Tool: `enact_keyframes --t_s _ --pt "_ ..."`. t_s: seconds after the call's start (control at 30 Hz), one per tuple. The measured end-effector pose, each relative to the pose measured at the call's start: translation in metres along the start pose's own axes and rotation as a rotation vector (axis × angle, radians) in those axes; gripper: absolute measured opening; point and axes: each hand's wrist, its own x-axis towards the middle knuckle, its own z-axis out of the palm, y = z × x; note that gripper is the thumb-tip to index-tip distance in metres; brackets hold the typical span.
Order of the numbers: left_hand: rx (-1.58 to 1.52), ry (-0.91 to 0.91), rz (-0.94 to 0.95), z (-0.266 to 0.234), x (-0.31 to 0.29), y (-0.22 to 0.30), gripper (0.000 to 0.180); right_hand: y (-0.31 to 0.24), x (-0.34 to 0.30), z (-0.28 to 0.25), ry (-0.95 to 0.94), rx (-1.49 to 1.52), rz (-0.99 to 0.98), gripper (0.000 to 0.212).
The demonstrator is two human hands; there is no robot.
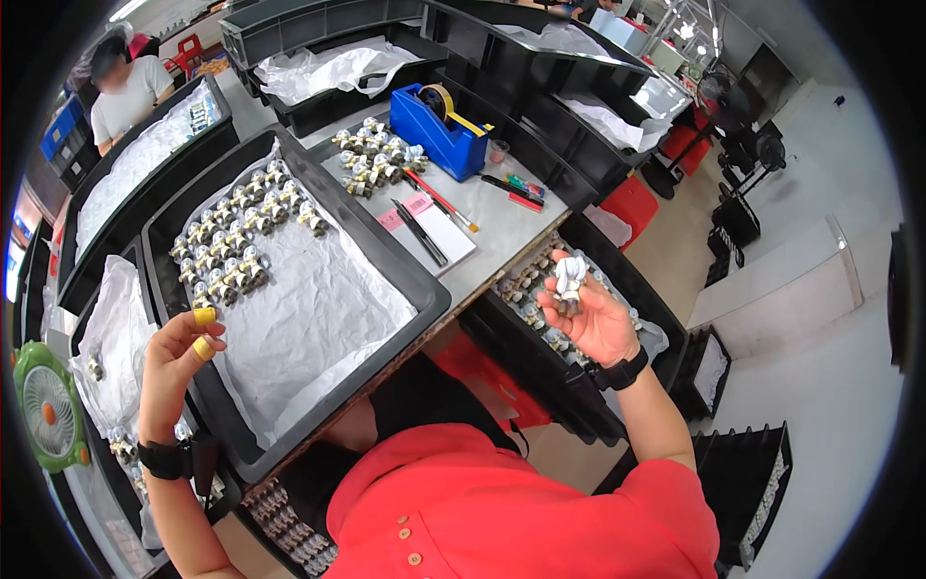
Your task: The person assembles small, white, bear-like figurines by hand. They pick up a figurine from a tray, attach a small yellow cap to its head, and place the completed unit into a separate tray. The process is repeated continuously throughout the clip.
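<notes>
My right hand [603,323] holds a small figurine [570,280] with a white-blue top and a greyish base, gripped between thumb and fingers above a lower tray of figurines [521,288]. Yellow bands wrap two fingertips of my left hand [183,362], which hovers over the left rim of a black tray [371,362]. Its fingers are bent, the tips a little apart, and I see nothing between them. White paper [318,309] lines this tray. Rows of similar figurines [231,236] stand in its far left part, the closest ones just beyond my left fingertips.
On the grey table are a cluster of figurines [371,154], a blue tape dispenser [439,130], a notepad [439,236] and several pens. More black trays stand at left and behind. A green fan [48,405] is at far left. Another person [125,92] sits at upper left.
</notes>
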Motion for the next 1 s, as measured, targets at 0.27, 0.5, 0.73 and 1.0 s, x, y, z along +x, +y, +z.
enact_keyframes --t_s 0.27,0.5,0.73,1.0 --pt "-0.057 0.066 -0.023 -0.008 -0.002 -0.009 0.033 -0.007 -0.02 -0.004 -0.001 -0.036 -0.05 0.053" --pt "-0.061 0.07 -0.022 -0.008 -0.004 -0.009 0.034 -0.006 -0.021 0.004 0.097 -0.07 -0.098 0.051" --pt "-0.042 0.055 -0.04 -0.009 -0.004 -0.011 0.036 -0.003 -0.015 -0.001 0.048 -0.076 -0.052 0.044" --pt "-0.052 0.045 -0.037 -0.006 -0.006 -0.005 0.035 0.009 -0.003 0.019 0.044 -0.311 -0.055 0.06"
